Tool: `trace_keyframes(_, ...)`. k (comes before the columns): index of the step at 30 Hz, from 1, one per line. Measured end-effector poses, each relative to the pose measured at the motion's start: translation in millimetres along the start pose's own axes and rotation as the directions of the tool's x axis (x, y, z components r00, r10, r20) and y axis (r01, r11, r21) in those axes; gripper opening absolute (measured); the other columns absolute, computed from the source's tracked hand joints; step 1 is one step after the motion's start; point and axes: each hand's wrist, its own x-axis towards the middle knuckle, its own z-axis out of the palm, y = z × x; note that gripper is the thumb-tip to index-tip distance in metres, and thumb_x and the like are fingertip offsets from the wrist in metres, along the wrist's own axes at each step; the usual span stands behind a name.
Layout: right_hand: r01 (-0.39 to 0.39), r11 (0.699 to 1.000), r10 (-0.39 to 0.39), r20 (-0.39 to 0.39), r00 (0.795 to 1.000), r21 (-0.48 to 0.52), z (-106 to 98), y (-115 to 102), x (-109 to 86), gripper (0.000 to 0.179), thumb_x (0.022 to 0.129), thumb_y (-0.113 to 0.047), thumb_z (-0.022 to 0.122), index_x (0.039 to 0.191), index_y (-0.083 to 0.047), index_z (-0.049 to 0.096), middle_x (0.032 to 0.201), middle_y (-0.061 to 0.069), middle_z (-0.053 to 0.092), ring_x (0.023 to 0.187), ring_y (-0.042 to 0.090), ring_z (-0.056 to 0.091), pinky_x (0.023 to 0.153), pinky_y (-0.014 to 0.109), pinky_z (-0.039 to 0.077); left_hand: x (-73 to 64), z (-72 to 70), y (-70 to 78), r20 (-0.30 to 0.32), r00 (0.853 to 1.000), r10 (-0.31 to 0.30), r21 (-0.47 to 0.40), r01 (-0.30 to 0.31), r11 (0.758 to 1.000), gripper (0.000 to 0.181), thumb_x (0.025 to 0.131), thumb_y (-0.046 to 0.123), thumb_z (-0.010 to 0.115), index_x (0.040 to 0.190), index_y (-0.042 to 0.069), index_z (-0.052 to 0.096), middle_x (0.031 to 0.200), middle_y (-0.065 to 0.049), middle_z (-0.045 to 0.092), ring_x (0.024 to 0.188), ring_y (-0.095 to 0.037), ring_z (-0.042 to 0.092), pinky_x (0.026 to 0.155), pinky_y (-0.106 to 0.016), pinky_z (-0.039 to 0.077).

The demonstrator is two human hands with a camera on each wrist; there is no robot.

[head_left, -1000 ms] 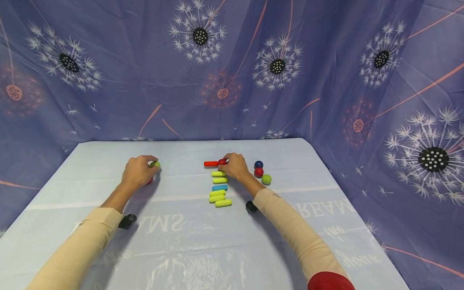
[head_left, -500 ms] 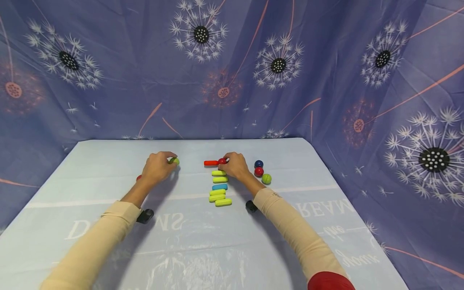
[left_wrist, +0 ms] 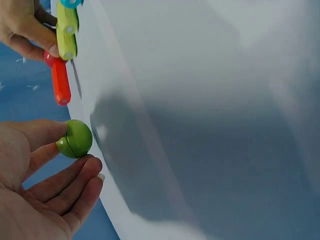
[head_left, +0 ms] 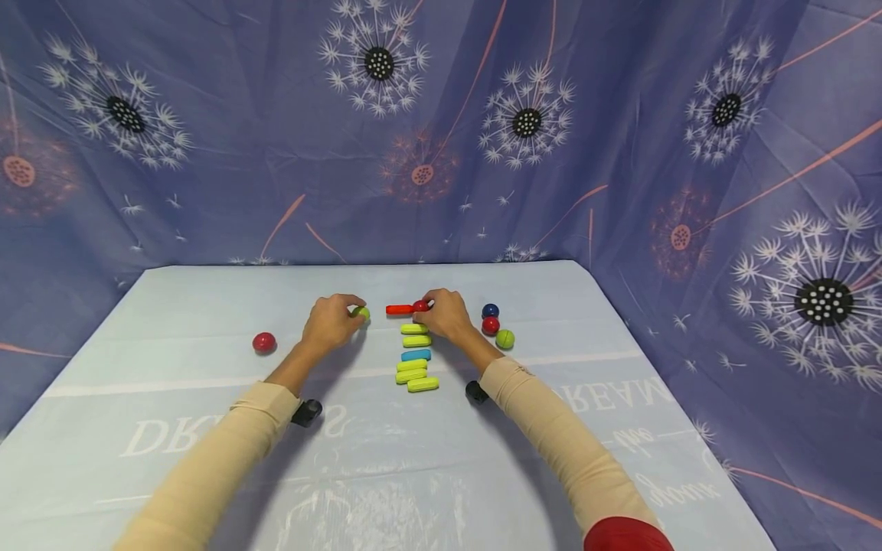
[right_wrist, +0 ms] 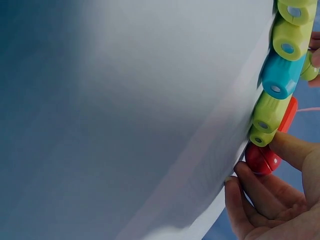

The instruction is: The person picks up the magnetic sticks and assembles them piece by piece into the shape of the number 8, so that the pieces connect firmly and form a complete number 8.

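One green ball we see pinched in the left hand, left of a red stick, whose right end meets the red ball pinched in the right hand.

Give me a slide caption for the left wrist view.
The left hand holds a green ball, while beyond it the right hand grips a red ball beside a red stick.
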Motion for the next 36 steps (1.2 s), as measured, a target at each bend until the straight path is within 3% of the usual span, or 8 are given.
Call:
trace_keyframes(11,-0.008,1.000,0.008,-0.003,1.000,0.008,-0.2,-1.0,-1.0,0.040,0.090,-0.030,0.078,0.122,-0.007,0.072,0.109,0.010,0.074,0.097,0.024,0.063,0.085,0.037,0.054,0.5,13.7,11.1,-0.001,1.000,-0.029,-0.023,0.029,0.999,0.031,0.091,0.013,0.070,0.120,0.004,0.073,0.093,-0.015,0.077,0.060,-0.015,0.058,0.054,-0.027,0.044)
trace_keyframes(18,-0.015,1.000,0.015,0.004,1.000,0.000,0.3,-1.6,-1.9,0.041,0.090,-0.030,0.077,0.123,-0.007,0.072,0.110,0.010,0.074,0.097,0.023,0.065,0.085,0.037,0.055,2.9,21.4,11.4,-0.027,0.998,-0.060,-0.032,0.059,0.998,0.032,0.093,0.016,0.069,0.123,0.005,0.073,0.102,-0.015,0.077,0.070,-0.018,0.062,0.059,-0.029,0.048)
trace_keyframes(24,-0.012,1.000,0.012,0.005,1.000,-0.006,-0.2,-1.9,-2.2,0.041,0.090,-0.030,0.077,0.123,-0.007,0.072,0.110,0.010,0.074,0.096,0.023,0.065,0.084,0.036,0.055,6.4,24.1,11.0,-0.051,0.997,-0.063,-0.040,0.061,0.997,0.033,0.093,0.016,0.069,0.124,0.005,0.072,0.099,-0.014,0.078,0.077,-0.021,0.067,0.063,-0.032,0.051)
trace_keyframes(36,-0.005,1.000,0.005,0.005,1.000,-0.001,-1.2,-2.1,-2.8,0.040,0.090,-0.030,0.077,0.122,-0.007,0.072,0.110,0.010,0.074,0.097,0.023,0.064,0.084,0.037,0.055,8.3,25.8,19.8,-0.032,0.994,-0.107,-0.057,0.106,0.993,0.033,0.095,0.020,0.069,0.125,0.007,0.072,0.094,-0.012,0.077,0.063,-0.015,0.053,0.055,-0.026,0.040)
